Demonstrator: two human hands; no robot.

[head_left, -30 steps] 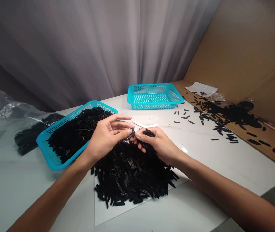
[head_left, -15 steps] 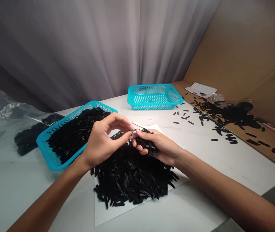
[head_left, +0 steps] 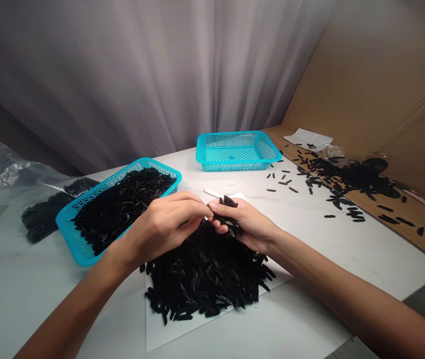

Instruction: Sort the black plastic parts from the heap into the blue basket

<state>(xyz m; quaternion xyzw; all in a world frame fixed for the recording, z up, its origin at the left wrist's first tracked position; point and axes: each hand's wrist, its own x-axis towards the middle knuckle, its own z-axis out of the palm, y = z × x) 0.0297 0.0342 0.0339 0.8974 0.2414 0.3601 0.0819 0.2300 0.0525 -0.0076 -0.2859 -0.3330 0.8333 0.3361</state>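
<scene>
My right hand (head_left: 255,224) is closed around a bunch of slim black clip-like pieces (head_left: 229,202), their ends sticking out above the thumb. The fingertips of my left hand (head_left: 171,222) are pinched together and meet the right thumb and fingers; what lies between them is mostly hidden. Beneath both hands, a large heap of the same black pieces (head_left: 205,281) covers most of a white sheet (head_left: 160,334). Left of my left hand, a blue basket (head_left: 72,247) is filled with more black pieces (head_left: 118,204).
At the back stands a blue basket (head_left: 238,166) with a bare bottom. Loose black pieces (head_left: 362,177) lie scattered over cardboard (head_left: 418,237) on the right, near a paper sheet (head_left: 308,138). A clear plastic bag (head_left: 21,172) lies at far left. A white stick-like object (head_left: 214,193) is behind my hands.
My left hand has turned over and lowered, its spread thumb and forefinger now drawn together at the right hand's fingertips. My right hand stays nearly in place with its bunch.
</scene>
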